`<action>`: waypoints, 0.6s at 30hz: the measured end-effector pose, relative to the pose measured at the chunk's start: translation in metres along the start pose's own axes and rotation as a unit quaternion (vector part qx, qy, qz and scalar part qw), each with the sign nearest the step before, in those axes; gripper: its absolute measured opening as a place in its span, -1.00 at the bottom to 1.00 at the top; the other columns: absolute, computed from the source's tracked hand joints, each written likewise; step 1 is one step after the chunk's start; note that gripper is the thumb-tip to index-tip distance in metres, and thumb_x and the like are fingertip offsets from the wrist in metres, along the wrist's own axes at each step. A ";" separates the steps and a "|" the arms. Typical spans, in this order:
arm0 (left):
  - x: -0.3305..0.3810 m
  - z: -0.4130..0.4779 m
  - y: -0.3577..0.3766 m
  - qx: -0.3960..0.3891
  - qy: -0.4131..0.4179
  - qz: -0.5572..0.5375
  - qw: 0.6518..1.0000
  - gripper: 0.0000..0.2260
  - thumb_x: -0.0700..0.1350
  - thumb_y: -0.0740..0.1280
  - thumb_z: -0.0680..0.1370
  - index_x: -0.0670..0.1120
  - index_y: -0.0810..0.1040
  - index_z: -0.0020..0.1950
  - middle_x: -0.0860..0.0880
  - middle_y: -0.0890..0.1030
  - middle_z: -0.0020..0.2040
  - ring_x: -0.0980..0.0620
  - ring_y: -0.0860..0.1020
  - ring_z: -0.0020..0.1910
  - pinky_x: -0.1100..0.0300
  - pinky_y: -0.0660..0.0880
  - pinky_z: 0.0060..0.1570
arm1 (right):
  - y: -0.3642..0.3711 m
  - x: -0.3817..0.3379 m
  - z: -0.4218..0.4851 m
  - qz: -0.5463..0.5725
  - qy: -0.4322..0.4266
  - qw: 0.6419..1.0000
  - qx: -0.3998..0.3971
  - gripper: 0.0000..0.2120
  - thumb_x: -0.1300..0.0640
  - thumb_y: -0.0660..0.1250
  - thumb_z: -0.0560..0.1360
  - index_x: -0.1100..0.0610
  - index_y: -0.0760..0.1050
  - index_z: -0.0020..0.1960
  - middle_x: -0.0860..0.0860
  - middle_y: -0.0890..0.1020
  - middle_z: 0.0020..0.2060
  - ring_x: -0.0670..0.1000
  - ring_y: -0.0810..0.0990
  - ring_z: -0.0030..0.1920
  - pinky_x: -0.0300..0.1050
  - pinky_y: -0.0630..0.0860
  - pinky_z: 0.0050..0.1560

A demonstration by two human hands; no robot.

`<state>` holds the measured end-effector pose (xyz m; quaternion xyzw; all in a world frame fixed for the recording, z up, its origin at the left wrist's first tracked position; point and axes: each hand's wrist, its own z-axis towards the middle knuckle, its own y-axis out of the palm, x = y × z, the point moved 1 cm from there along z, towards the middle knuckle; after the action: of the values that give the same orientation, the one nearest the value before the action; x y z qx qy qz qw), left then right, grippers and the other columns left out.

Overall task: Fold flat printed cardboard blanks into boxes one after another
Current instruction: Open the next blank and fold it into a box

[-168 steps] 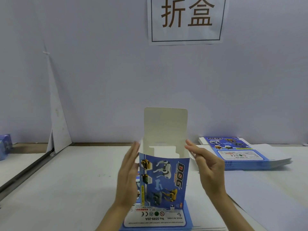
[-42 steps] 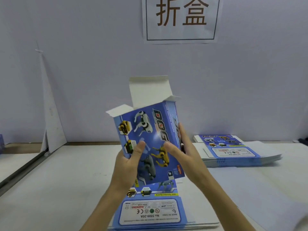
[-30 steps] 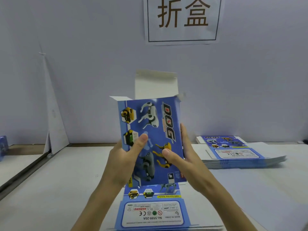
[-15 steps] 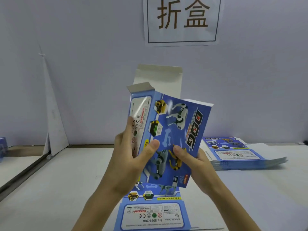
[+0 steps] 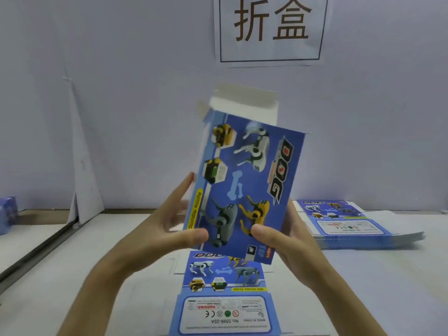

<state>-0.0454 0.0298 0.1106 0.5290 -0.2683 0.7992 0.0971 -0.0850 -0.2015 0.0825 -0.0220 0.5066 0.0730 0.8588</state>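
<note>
1. The box is held in the air between both hands, tilted, above the stack of flat blanks that lies on the tabletop just below the wrists.
2. The left hand grips its lower left corner: thumb on the printed front, fingers stretched up along the narrow side panel.
3. The right hand pinches the lower right edge, thumb in front, fingers hidden behind the box.
4. Judging by the thin walls, it is light and hollow. It is stiff along the creases but easy to dent on the broad face, and the glossy print is probably a little slick.
5. Best hold is at the corners and folded edges — not mid-panel — with light pressure.
6. The white top flap stands open above the fingers. It likely bends only at its score line, so press there.
7. A second stack lies right of the right hand.
</note>
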 end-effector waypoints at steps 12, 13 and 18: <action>-0.044 -0.031 -0.133 0.451 -0.082 -0.389 0.799 -0.60 0.18 0.42 0.39 -0.03 0.54 0.11 -0.15 0.67 0.02 -0.14 0.69 -0.18 -0.02 0.61 -0.15 | 0.009 0.027 0.009 -0.028 0.113 0.993 0.007 -0.49 -0.18 0.25 0.37 -0.43 0.24 0.29 -0.13 0.53 0.24 -0.04 0.65 0.09 -0.01 0.57 0.09; -0.047 -0.032 -0.148 0.490 -0.035 -0.417 0.765 -0.45 0.16 0.45 0.38 -0.01 0.46 0.30 -0.13 0.60 0.21 -0.11 0.66 0.00 -0.03 0.59 -0.02 | 0.010 0.028 0.010 -0.012 0.122 0.992 0.008 -0.51 -0.18 0.26 0.36 -0.45 0.27 0.26 -0.14 0.55 0.22 -0.02 0.66 0.08 0.03 0.56 0.09; -0.064 -0.019 -0.128 0.506 -0.022 -0.065 0.860 -0.52 -0.12 0.32 0.58 0.04 0.28 0.47 0.11 0.41 0.41 0.11 0.43 0.33 0.00 0.39 0.30 | 0.022 0.038 0.005 -0.072 0.159 0.984 -0.028 -0.34 -0.51 0.35 0.21 -0.42 0.30 0.26 -0.21 0.55 0.17 -0.10 0.67 0.03 -0.09 0.58 0.02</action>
<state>0.0227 0.1548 0.0895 0.5395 0.2054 0.8048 -0.1382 -0.0661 -0.1754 0.0528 -0.0940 0.6314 0.0212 0.7694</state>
